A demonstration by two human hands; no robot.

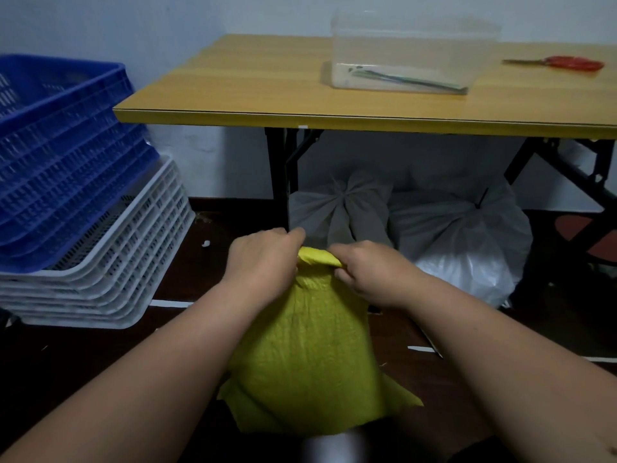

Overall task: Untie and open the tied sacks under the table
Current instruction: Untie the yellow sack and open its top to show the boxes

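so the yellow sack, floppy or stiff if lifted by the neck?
Probably floppy: the yellow sack is woven cloth, creasing where the left hand and right hand pinch its neck. Likely weighty: its body bulges full and its corners splay on the floor. Unlikely to roll.

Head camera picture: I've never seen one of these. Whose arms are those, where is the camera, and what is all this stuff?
There is no machine here. A person wears a camera on the head, so you look forward and down along their own two arms. The left hand and the right hand both grip the bunched neck of a yellow sack standing on the floor, with fingers curled round it. Behind it, under the table, sit two tied sacks: a grey sack and a white sack. On the tabletop lie a clear plastic box and red scissors. At the left, a blue crate rests on stacked white crates.
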